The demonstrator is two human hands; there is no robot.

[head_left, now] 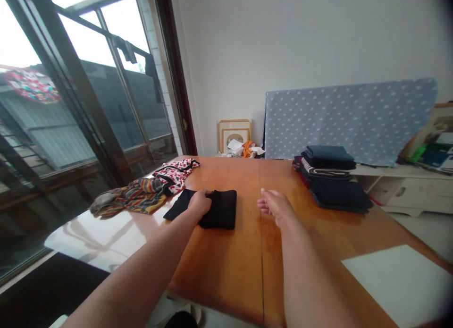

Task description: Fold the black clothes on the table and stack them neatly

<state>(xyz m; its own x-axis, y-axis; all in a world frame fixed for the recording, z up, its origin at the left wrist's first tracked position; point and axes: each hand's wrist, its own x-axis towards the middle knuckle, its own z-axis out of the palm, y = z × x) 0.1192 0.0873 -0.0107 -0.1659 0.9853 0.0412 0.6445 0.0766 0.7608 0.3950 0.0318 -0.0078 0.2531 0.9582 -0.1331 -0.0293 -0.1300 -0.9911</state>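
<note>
My left hand (200, 201) rests on a folded black garment (220, 210) on the orange wooden table (219, 266), its fingers gripping the garment's top edge. A black flap (179, 204) extends to the left of that hand. My right hand (276, 206) is a short way to the right of the garment, over the table's centre seam, holding nothing. Further right lies a stack of folded dark clothes (332, 179). To the left lie a crumpled striped garment (139, 200) and a red-and-white patterned garment (177, 174).
A white sheet (399, 285) lies on the table's near right corner. Behind the table, a dotted blue board (350, 120) leans against the wall beside a white cabinet (406, 189). Framed pictures (234, 134) stand at the far end. A glass door (106, 101) runs along the left.
</note>
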